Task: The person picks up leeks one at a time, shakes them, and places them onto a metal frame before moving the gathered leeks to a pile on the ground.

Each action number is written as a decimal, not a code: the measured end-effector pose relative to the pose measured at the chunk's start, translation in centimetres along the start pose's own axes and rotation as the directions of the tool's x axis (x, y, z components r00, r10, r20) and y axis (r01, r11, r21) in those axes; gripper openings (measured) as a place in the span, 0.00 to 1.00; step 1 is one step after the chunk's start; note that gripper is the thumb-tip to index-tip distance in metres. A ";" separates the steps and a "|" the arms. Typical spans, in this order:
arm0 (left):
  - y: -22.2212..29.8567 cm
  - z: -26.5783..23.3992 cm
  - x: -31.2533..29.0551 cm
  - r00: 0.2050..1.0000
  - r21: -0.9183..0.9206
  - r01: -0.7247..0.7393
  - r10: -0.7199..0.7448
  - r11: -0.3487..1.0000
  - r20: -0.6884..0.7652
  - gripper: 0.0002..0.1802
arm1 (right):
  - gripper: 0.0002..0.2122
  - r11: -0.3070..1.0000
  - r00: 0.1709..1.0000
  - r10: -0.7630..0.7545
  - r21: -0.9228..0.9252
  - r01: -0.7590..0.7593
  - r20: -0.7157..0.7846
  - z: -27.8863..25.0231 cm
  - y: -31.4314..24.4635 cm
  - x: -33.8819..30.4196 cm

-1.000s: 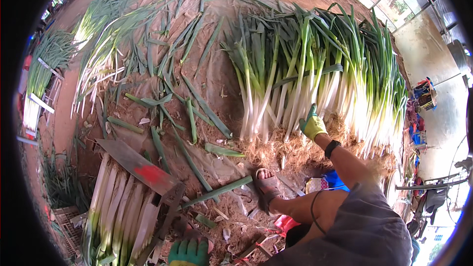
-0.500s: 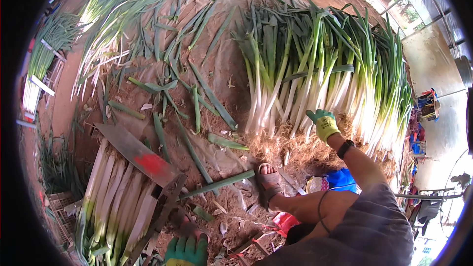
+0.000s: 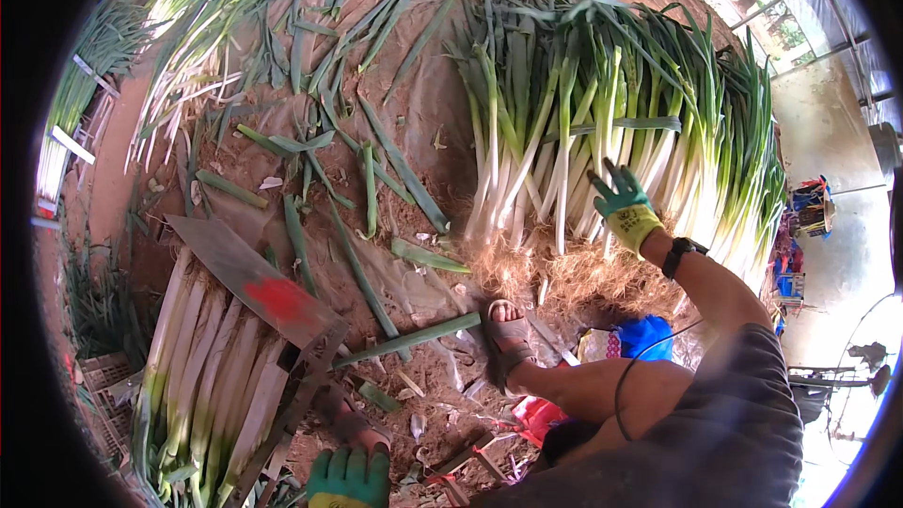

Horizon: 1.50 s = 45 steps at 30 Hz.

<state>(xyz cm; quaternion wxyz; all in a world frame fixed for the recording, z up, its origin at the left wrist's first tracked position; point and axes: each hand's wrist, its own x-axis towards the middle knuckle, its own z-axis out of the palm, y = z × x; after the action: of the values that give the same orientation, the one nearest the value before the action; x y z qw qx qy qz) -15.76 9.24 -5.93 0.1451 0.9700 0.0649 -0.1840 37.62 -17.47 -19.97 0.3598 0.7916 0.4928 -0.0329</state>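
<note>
A thick pile of long green onions [image 3: 649, 155], white-stemmed with hairy roots, lies at the right. Over their white lower stems is my right hand [image 3: 625, 209], in a green and yellow glove. Its fingers are stretched out and apart, grasping nothing that I can see. At the bottom edge my left hand [image 3: 348, 480], gloved alike, points forward with its fingers extended. Nothing shows in it, though its palm is hidden. Nearby at the lower left, trimmed green onions [image 3: 202, 367] lie beside a broad metal plate [image 3: 249, 273] with a red patch.
Cut green leaves [image 3: 404, 165] litter the brown ground sheet ahead. More green onions [image 3: 188, 66] lie at the far left, near a plastic crate [image 3: 105, 381]. My sandalled foot [image 3: 508, 334] stands before the roots, with a blue bag [image 3: 647, 339] to its right.
My right hand has moved forward, away from the roots and farther up the stems, and its fingers have spread. Some leaves at the pile's top have shifted. My left hand looks nearly still.
</note>
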 end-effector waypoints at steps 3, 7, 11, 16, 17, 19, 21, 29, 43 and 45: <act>0.1 -1.1 0.3 0.998 0.003 0.006 -0.006 1.000 0.057 0.29 | 0.14 0.985 0.974 -0.150 -0.065 0.162 0.168 3.5 -0.3 1.6; -0.2 -0.3 0.2 1.000 -0.014 -0.003 0.003 1.000 -0.006 0.29 | 0.14 0.985 0.969 -0.117 -0.102 0.141 0.216 7.6 -0.5 3.5; -0.4 1.2 -1.1 0.998 0.009 0.020 -0.019 1.000 -0.055 0.31 | 0.12 0.958 0.929 -0.225 -0.108 0.266 0.293 2.3 -1.4 4.2; -0.3 0.7 -1.4 0.997 -0.009 0.012 -0.012 1.000 -0.071 0.34 | 0.15 0.912 0.871 -0.358 -0.075 0.404 0.336 -1.9 -1.6 4.9; -0.2 0.6 -1.6 0.998 -0.005 0.013 -0.013 1.000 -0.058 0.35 | 0.20 0.897 0.808 -0.392 -0.011 0.442 0.441 -5.5 -2.5 5.6; -0.3 0.2 -1.7 0.999 0.000 0.007 -0.007 1.000 -0.047 0.36 | 0.21 0.900 0.807 -0.417 0.067 0.430 0.418 -6.6 -4.1 7.2; -0.3 0.1 -1.8 0.999 0.005 0.001 -0.001 1.000 -0.046 0.36 | 0.19 0.876 0.835 -0.482 0.115 0.469 0.264 -6.5 -4.7 7.9; -0.2 0.8 -1.6 0.995 -0.002 0.002 -0.002 1.000 -0.103 0.30 | 0.12 0.960 0.952 -0.249 -0.083 0.267 0.181 1.0 -10.3 9.4; -0.1 -0.2 -1.3 0.999 -0.072 0.033 -0.033 0.997 -0.001 0.32 | 0.23 0.867 0.854 -0.334 0.225 0.444 -0.400 -10.9 0.4 12.9; -0.2 0.1 -1.3 0.999 -0.085 0.034 -0.034 0.996 -0.003 0.33 | 0.19 0.920 0.890 -0.275 0.168 0.353 -0.363 -9.4 -1.3 15.4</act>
<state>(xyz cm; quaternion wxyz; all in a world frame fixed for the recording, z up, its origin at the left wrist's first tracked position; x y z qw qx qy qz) -17.03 9.28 -5.61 0.1829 0.9621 0.0896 -0.1814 41.63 0.20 -19.98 0.1673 0.7312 0.6612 -0.0137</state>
